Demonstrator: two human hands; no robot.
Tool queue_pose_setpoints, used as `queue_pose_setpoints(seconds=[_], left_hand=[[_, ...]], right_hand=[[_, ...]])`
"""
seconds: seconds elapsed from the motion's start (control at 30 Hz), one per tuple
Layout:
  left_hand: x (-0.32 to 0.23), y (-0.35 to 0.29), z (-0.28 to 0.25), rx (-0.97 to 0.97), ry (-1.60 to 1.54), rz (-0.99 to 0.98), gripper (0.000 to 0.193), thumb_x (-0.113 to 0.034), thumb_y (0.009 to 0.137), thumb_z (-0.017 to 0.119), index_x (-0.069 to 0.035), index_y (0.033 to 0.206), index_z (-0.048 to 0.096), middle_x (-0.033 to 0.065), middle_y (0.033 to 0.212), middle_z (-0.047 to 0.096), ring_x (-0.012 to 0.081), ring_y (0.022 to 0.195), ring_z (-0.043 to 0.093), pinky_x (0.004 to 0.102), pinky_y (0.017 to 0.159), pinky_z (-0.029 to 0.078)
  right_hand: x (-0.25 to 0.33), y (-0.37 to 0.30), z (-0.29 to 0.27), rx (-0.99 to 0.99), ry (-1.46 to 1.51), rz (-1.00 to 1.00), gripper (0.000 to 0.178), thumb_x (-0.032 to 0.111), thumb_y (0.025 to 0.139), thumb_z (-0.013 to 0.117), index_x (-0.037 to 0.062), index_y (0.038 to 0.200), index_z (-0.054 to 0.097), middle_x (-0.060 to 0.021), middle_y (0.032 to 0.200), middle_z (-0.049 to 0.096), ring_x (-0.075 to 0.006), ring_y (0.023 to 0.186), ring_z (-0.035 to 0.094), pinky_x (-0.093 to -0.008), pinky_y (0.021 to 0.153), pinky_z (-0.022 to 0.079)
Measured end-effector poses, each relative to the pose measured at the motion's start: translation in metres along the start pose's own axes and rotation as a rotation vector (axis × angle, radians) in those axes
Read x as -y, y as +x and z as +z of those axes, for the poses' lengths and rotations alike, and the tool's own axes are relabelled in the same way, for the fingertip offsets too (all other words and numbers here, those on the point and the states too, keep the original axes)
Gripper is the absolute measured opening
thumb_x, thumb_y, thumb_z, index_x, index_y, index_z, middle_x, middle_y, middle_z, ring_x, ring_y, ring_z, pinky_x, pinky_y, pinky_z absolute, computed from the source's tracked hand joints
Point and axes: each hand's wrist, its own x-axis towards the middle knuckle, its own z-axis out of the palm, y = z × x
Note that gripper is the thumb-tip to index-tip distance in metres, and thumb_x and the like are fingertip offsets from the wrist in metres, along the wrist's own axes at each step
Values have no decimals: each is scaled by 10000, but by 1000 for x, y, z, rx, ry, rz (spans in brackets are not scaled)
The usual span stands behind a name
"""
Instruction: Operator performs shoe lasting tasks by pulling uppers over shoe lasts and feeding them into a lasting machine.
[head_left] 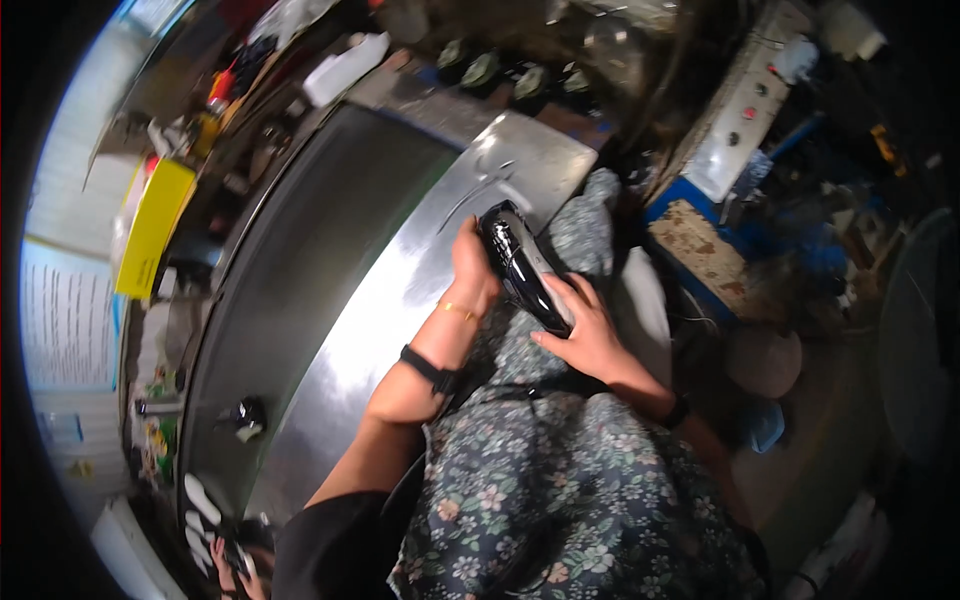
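Observation:
Over my lap, both hands hold a glossy black shoe (520,270) with a grey strip along its right side. My left hand (475,262) is at its upper left side; most of the fingers are hidden behind the shoe. My right hand (588,335) grips the lower end, its thumb underneath and the fingers along the right side. Just left of the shoe lies a shiny metal worktop (370,290). A flowered apron (530,480) covers my lap.
Beyond the worktop runs a dark conveyor belt (270,270) carrying a small black item (242,418). A yellow box (155,228) stands on its far side. Another person's hands (235,570) are at lower left, near white soles (202,500). A blue-framed machine (715,220) stands right.

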Motion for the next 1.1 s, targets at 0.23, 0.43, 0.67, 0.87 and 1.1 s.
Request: queue_pose_setpoints(seconds=[0.23,0.43,0.67,0.87,1.1], left_hand=[[36,-71,5,793,1404,785,436,-181,860,671,-25,1255,573,202,1327,533,383,1236,496,434,1044,401],[73,-72,-30,840,1845,1224,364,-244,810,654,-82,1136,669,157,1341,541,373,1292,454,513,1106,308],[78,-69,-17,742,1790,1183,274,-196,779,665,-99,1030,715,117,1256,610,353,1247,498,492,1078,351],[80,-72,-17,711,1812,1186,259,-210,789,664,-102,1018,721,112,1261,608,338,1245,498,487,1084,340],[86,-77,-12,709,1830,1210,255,-218,791,658,-106,1010,724,107,1244,615,336,1242,500,487,1080,339]], right_hand=[[-34,-27,-170,-379,563,206,726,-45,764,706,-13,1431,422,-86,1320,554,-128,1136,542,-282,984,432],[-92,-35,-388,-850,-486,192,646,139,728,755,175,1347,573,-146,1162,613,-251,1017,634,-329,914,472],[-152,-28,-504,-875,-843,686,694,323,645,723,334,1325,584,-188,1022,675,-349,962,651,-406,869,498],[-112,-7,-511,-664,-744,839,731,315,634,702,316,1350,559,-185,1106,679,-344,1033,650,-401,912,495],[-108,-27,-490,-650,-791,812,749,330,623,720,336,1355,559,-185,1196,608,-374,1132,577,-440,1015,427]])
